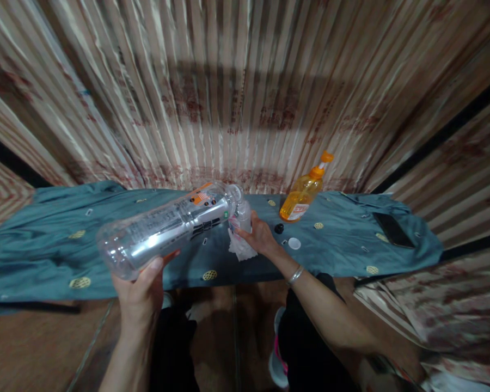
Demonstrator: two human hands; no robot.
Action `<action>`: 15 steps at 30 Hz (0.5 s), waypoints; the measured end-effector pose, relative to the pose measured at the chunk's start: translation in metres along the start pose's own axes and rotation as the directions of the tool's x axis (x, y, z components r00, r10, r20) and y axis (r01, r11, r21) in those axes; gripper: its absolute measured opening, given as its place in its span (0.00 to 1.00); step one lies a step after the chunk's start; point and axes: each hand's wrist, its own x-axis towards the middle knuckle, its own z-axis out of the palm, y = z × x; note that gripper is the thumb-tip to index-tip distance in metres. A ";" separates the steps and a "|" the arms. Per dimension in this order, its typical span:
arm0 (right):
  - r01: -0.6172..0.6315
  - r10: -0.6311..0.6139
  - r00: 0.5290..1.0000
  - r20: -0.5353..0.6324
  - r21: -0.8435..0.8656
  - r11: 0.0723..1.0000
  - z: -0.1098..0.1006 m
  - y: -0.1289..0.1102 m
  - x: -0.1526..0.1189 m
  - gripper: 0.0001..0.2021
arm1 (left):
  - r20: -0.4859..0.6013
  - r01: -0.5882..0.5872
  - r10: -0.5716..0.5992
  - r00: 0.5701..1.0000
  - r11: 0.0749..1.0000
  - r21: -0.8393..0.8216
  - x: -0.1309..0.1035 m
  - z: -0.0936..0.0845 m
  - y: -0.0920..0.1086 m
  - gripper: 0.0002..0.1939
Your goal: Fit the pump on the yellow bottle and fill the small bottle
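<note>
My left hand [141, 286] is closed around the lower part of a large clear plastic bottle [175, 228]. The bottle lies tilted, its neck pointing right and its base raised toward me. Its open mouth meets the top of a small clear bottle [240, 212], which my right hand [260, 235] grips from the right side. Whether liquid passes between them I cannot tell. A crumpled white tissue [242, 249] sits beneath the small bottle. To the right of my right hand lie a black cap [279, 228] and a round white lid [294, 243].
A pump bottle of orange liquid [301, 198] stands at the back right of the teal cloth-covered table [335, 250]. A dark phone [392, 230] lies near the right end. Striped curtains [228, 98] hang close behind, with dark poles [445, 133] at the sides.
</note>
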 end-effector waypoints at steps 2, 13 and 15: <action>-0.003 0.003 1.000 0.005 -0.010 1.000 -0.001 -0.001 0.000 0.21 | 0.009 -0.009 0.009 1.000 1.000 0.015 0.000 -0.001 -0.001 0.44; 0.018 -0.018 1.000 0.001 -0.036 0.999 0.000 0.003 0.001 0.23 | 0.007 -0.014 0.014 1.000 1.000 0.010 0.000 0.000 0.000 0.43; 0.019 -0.019 1.000 -0.001 -0.042 0.999 0.001 0.004 0.001 0.23 | 0.000 -0.014 0.014 1.000 1.000 0.006 0.001 0.000 0.000 0.43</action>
